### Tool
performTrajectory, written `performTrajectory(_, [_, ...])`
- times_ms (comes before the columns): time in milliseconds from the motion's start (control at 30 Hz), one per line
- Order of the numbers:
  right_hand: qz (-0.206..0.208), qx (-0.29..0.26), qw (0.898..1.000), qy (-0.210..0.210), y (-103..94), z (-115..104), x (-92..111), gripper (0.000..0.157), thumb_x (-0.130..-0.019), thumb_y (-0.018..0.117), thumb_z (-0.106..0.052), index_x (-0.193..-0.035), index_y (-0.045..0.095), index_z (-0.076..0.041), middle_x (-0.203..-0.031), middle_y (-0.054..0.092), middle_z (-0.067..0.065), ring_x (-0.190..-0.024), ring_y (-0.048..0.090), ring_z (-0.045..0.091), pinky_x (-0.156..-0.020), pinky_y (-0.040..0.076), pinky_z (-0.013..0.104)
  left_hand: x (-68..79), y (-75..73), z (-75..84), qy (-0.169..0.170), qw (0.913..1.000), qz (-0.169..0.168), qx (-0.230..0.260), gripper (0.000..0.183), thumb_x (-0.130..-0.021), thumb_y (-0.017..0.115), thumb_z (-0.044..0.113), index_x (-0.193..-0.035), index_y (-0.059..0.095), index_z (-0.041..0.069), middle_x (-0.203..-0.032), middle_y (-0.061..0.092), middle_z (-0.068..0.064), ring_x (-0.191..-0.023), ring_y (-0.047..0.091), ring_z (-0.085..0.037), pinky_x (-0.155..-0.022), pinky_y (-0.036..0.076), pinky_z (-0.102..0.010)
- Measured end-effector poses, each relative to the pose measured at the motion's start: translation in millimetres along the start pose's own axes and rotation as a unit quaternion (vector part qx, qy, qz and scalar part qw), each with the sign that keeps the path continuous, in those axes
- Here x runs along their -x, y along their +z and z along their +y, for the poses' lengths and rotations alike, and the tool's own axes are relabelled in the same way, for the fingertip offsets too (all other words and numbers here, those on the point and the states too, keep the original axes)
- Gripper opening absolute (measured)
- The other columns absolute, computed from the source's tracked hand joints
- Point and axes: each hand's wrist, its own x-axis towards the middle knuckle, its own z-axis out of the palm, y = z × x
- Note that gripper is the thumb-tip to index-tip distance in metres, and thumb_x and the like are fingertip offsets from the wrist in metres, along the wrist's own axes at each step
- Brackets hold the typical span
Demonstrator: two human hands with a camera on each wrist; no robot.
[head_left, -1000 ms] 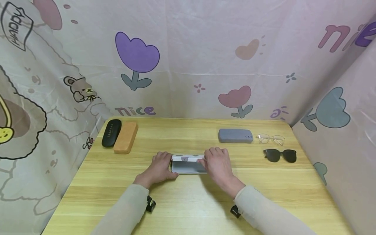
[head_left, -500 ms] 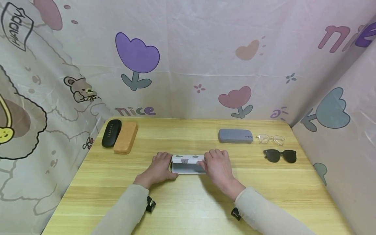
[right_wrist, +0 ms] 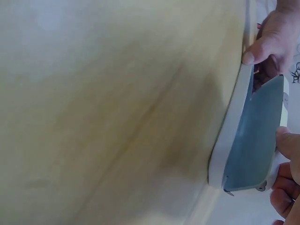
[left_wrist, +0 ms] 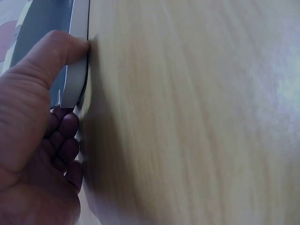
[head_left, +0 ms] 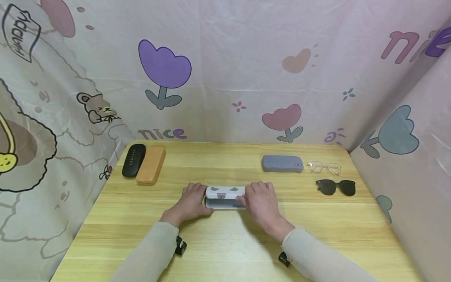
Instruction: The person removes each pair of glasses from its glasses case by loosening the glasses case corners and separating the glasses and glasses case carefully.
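Observation:
A white glasses case (head_left: 225, 193) with a printed bear face lies at the table's middle, its lid partly raised. Its grey-blue lining (right_wrist: 257, 136) shows through the gap in the right wrist view. My left hand (head_left: 190, 201) grips the left end of the case. In the left wrist view the left thumb (left_wrist: 56, 49) presses on the front rim, with the fingers curled at the end. My right hand (head_left: 262, 201) holds the lid at its right end, thumb on the lid's front edge. That hand hides the right end of the case in the head view.
At the back left lie a black glasses case (head_left: 134, 160) and an orange-tan case (head_left: 151, 166), side by side. A grey-blue case (head_left: 282, 163), clear eyeglasses (head_left: 325, 167) and dark sunglasses (head_left: 336, 187) lie at the back right. A printed curtain (head_left: 225, 70) hangs behind the table (head_left: 232, 250).
The lid of the white case has tilted further down toward me with my right hand, so more of its printed top shows and the gap is narrower. My left hand has stayed in place.

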Motion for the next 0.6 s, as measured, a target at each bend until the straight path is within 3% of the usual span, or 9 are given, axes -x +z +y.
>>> performTrajectory(200, [-0.038,0.017,0.999,-0.013,4.5,-1.1,13.4,0.041,-0.084,0.084,-0.050,-0.077,0.061,-0.017,-0.071,0.055,-0.004,-0.068,0.051,0.019,-0.073,0.039,0.036,-0.8,1.8,1.0,0.002,0.9999,0.008,-0.010,0.076,-0.076,0.091,0.040,-0.134,0.060,0.003,-0.126,0.063,-0.009,-0.128,0.047,-0.035,-0.111,0.035,-0.053])
performTrajectory(400, [-0.036,0.008,0.999,-0.015,8.4,-1.6,21.0,0.038,-0.084,0.086,-0.047,-0.079,0.063,-0.017,-0.072,0.058,-0.004,-0.070,0.053,0.019,-0.072,0.040,0.036,-1.1,3.1,1.6,0.003,0.9997,0.014,-0.018,0.076,-0.076,0.091,0.040,-0.134,0.061,0.002,-0.124,0.063,-0.009,-0.127,0.048,-0.035,-0.111,0.036,-0.054])
performTrajectory(600, [-0.072,-0.016,0.997,-0.012,10.0,-4.7,25.6,0.034,-0.090,0.080,-0.047,-0.093,0.066,-0.017,-0.094,0.067,0.001,-0.089,0.060,0.023,-0.077,0.045,0.038,3.4,7.8,4.5,0.006,0.9990,0.033,-0.030,0.079,-0.079,0.088,0.037,-0.141,0.057,-0.001,-0.130,0.062,-0.015,-0.123,0.049,-0.036,-0.109,0.038,-0.054])
